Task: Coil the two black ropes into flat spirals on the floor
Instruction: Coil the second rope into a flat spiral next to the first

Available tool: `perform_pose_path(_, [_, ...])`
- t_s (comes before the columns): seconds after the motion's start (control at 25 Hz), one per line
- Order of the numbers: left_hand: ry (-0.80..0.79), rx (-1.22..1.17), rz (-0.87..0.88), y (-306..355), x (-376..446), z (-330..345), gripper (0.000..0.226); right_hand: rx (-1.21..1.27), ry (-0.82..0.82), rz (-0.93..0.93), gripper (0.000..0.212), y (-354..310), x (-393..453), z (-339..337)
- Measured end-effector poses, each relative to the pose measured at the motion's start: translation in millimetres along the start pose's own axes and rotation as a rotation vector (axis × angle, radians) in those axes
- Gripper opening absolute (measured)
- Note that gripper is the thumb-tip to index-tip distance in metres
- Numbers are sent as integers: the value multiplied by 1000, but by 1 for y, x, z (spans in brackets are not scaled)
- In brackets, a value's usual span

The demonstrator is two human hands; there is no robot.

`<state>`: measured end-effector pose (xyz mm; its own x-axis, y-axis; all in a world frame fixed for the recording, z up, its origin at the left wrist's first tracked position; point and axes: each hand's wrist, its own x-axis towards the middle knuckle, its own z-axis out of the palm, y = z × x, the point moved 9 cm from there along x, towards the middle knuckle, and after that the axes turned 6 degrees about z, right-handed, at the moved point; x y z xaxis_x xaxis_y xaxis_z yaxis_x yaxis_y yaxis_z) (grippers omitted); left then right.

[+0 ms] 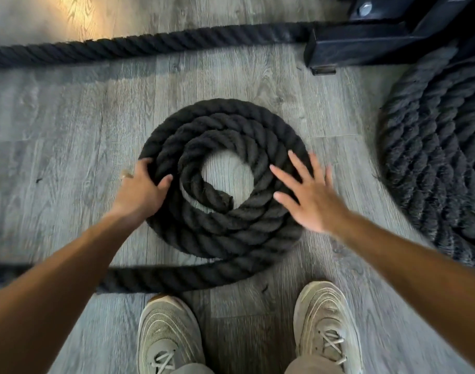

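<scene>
A thick black rope [225, 233] lies in a flat spiral of about three turns on the grey wood floor in front of me, its frayed inner end near the open middle. My left hand [142, 188] grips the coil's outer turns on its left side. Over the coil's right side, my right hand [309, 195] is spread flat with fingers apart, blurred. The rope's loose tail [161, 278] runs left from the coil's near edge, under my left forearm. A second black rope [441, 163] sits as a large flat spiral at the right edge.
A straight run of black rope [139, 45] crosses the floor at the back, reaching a black metal equipment base [366, 47] at top right. My two beige trainers [325, 327] stand just behind the loose tail. Bare floor lies left of the coil.
</scene>
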<state>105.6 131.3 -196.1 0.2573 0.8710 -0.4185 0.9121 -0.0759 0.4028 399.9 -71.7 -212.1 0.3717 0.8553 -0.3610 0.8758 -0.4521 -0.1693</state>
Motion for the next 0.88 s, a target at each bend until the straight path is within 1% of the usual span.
perform_pose_path(0.04, [-14,-44,-55,-9,-15,5,75,-26,-12,20,70,10,17,-11])
perform_pose_path(0.08, [-38,-84,-114,-18,-29,12,77,-3,-26,97,74,22,33,-20])
perform_pose_path(0.16, [-137,-140,-231,-27,-56,25,74,120,-17,339,85,40,51,-33])
perform_pose_path(0.2, [-196,-120,-254,-28,-64,28,71,153,0,406,85,36,50,-35])
perform_pose_path(0.24, [-236,-61,-248,-28,-66,25,68,175,41,413,81,24,44,-35])
perform_pose_path(0.28, [-243,18,-229,-26,-61,17,67,228,102,397,76,9,32,-32])
perform_pose_path(0.36, [-152,142,-174,-24,-34,-9,68,428,213,421,74,-8,-8,-19])
perform_pose_path(0.4, [-96,134,-146,-22,-17,-22,69,553,234,491,76,-6,-31,-9])
perform_pose_path(0.48, [-47,-29,-89,-13,13,-37,69,837,208,680,78,8,-70,19])
perform_pose_path(0.52, [-32,-131,-63,-8,24,-39,67,909,173,729,77,12,-83,32])
perform_pose_path(0.56, [-15,-188,-40,-5,32,-38,63,918,145,731,75,14,-88,39])
perform_pose_path(0.64, [29,-170,-13,-5,38,-34,55,905,124,671,75,20,-83,45])
perform_pose_path(0.72, [78,-192,-28,-16,37,-31,53,912,117,649,80,34,-64,45])
perform_pose_path(0.8, [78,-355,-79,-31,24,-24,56,909,107,646,83,52,-39,34])
perform_pose_path(0.88, [57,-503,-169,-48,-2,-12,62,897,151,628,79,65,-8,7])
